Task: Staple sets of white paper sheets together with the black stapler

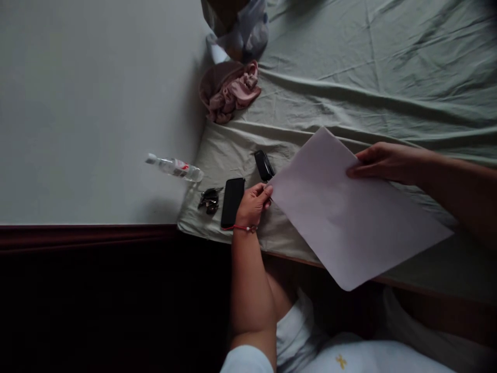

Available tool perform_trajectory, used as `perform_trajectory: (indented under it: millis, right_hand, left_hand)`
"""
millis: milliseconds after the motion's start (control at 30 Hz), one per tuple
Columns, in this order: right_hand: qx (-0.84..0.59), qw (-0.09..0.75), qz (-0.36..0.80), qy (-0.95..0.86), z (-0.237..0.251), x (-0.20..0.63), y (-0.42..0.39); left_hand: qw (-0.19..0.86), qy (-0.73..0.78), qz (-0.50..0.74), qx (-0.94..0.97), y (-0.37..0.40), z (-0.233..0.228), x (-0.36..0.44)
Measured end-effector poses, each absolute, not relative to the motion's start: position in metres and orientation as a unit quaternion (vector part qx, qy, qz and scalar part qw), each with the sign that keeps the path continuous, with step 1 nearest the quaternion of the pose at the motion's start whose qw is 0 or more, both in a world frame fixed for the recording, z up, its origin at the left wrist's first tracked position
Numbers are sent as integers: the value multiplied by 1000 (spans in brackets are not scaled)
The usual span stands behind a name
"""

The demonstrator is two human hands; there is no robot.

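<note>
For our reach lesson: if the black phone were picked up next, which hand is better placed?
Probably the left hand: it is beside the black phone, though it pinches a corner of the paper. The right hand, gripping the paper's edge, is farther off.

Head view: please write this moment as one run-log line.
left hand: pinches paper corner; right hand: grips paper edge; phone: on bedsheet, beside keys

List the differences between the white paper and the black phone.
Color: the white paper is pale, while the black phone is dark.
Size: the white paper is far larger than the black phone.
Pose: the left hand and right hand hold the white paper; the black phone lies on the bedsheet.
Both are flat and roughly rectangular.
</note>
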State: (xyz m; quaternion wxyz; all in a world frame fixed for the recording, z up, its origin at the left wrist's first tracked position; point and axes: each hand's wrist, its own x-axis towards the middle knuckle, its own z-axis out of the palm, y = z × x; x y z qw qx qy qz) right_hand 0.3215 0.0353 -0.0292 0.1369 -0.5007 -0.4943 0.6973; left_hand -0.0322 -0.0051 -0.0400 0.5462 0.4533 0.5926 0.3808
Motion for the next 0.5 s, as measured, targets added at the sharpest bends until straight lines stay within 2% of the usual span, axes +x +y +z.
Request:
perform_trajectory:
  millis: [200,300,500]
  right_hand:
    - [-547,161,650,-502,-29,308,28]
    - [-569,169,607,-529,-34,305,29]
    - [-574,141,574,-566,-33,302,29]
  left_hand:
    - [545,633,365,410,-1,-40,-24]
    - [527,652,401,371,2,-38,-19]
    - [474,701,424,322,9,-38,-10]
